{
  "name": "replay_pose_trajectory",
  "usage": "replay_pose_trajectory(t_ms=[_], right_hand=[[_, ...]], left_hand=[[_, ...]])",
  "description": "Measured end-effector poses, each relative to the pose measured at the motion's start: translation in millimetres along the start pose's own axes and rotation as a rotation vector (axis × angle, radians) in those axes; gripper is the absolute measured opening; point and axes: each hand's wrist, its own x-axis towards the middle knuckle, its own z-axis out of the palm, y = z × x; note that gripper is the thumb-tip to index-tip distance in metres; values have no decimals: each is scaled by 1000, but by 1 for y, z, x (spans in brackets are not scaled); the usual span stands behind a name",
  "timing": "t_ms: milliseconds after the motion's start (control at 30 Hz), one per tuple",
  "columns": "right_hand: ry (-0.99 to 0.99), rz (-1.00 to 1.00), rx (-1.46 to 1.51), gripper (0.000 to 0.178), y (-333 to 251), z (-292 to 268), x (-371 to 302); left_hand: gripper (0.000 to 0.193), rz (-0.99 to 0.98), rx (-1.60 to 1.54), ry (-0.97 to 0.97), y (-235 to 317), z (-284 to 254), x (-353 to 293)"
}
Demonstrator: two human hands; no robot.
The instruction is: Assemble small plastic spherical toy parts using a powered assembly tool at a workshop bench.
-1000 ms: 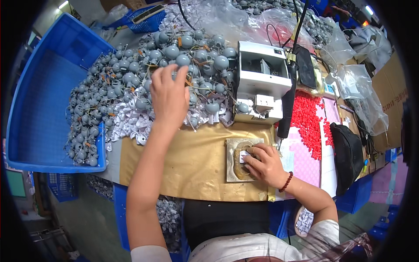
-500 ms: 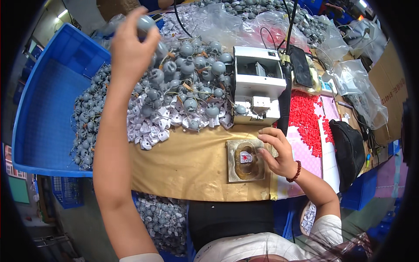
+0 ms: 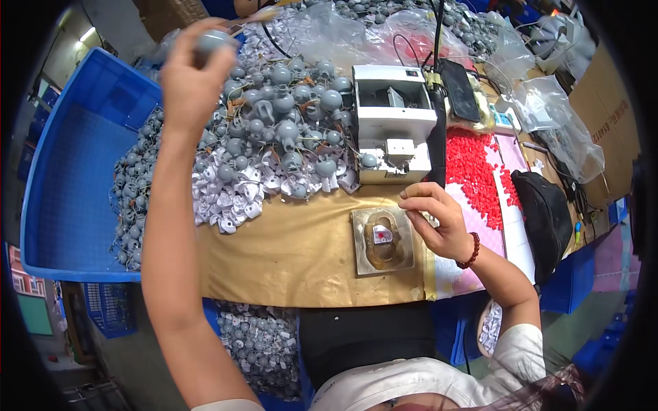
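My left hand (image 3: pixel 188 89) is raised at the far left of the table, fingers closed round a grey ball-shaped part (image 3: pixel 216 41). A blurred thin strip, perhaps its wires, trails to the right from it. Below and beside this hand lies a heap of similar grey ball parts (image 3: pixel 282 101) with wires. My right hand (image 3: pixel 442 222) hovers at the right edge of a square metal fixture block (image 3: pixel 404 264); its thumb and forefinger come together, and whatever is between them is too small to make out. Inside the block's oval hollow sits a white piece with a red centre (image 3: pixel 382 234).
White plastic pieces (image 3: pixel 229 198) lie in front of the heap. A white and grey machine (image 3: pixel 394 127) stands behind the block. Small red parts (image 3: pixel 473 178) are spread at the right, near a black pouch (image 3: pixel 541 205). A large blue bin (image 3: pixel 68 198) adjoins the table's left.
My left hand has shifted slightly left and down with the grey ball part, which has turned. My right thumb and forefinger have drawn closer together. The view has shifted a little.
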Motion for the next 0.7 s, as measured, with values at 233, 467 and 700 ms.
replay_pose_trajectory(t_ms=[233, 467, 700], right_hand=[[82, -102, -109, 36, -10, -6, 7], [69, -275, -52, 81, -34, -11, 52], [-473, 563, 742, 37, -13, -4, 8]], left_hand=[[43, -118, -338, -197, 48, 23, -34], [43, -316, -746, -666, 84, 51, -131], [34, -509, -907, -594, 63, 73, -216]])
